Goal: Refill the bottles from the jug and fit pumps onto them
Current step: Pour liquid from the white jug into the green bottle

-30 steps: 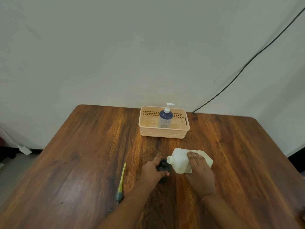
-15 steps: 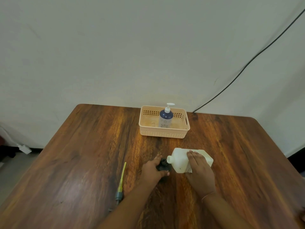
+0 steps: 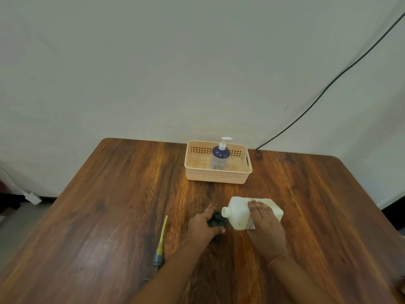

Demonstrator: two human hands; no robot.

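A white plastic jug (image 3: 240, 212) is tipped on its side over the table, its open spout pointing left at the mouth of a small dark bottle (image 3: 217, 219). My right hand (image 3: 265, 227) is wrapped over the jug's body. My left hand (image 3: 202, 224) grips the dark bottle, which it mostly hides. A loose pump with a yellow tube and grey collar (image 3: 161, 242) lies on the table left of my left arm. A dark blue bottle with a white pump (image 3: 220, 155) stands upright inside the peach basket (image 3: 219, 177) at the back.
The wooden table (image 3: 109, 216) ends at the wall behind the basket. A black cable (image 3: 328, 84) runs down the wall to the table's back edge on the right.
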